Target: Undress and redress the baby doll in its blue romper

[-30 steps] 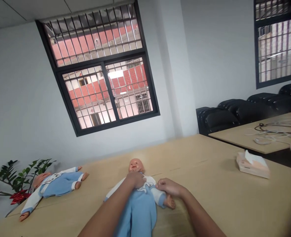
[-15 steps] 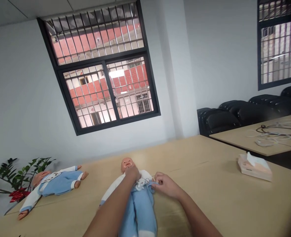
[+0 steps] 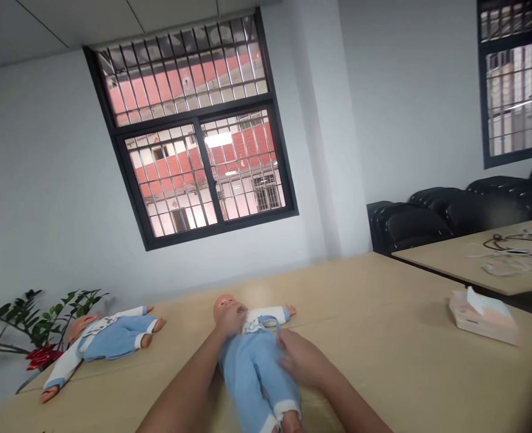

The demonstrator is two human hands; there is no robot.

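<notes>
A baby doll (image 3: 260, 370) in a white top and light-blue bib trousers lies on its back on the table, head away from me. My left hand (image 3: 232, 320) is at its chest, just below the chin, with the fingers curled in; whatever they pinch is hidden. To the right of the waist, my right hand (image 3: 303, 359) has its fingers closed on a thin blue strap (image 3: 278, 325), which arches up from the bib. The doll's arm on the right (image 3: 277, 313) stretches out sideways, sleeve on.
A second doll (image 3: 112, 341) in like clothes lies at the left of the table (image 3: 374, 337), beside a leafy plant (image 3: 34, 316) with a red bow. A tissue box (image 3: 482, 319) sits at the right. Cables (image 3: 514, 249) lie on another table, with black chairs (image 3: 414, 225) behind.
My view has shifted slightly. My right hand has drawn toward me along the doll's side with the strap. The doll's arm on the right now shows stretched out; my left hand stays near the chin.
</notes>
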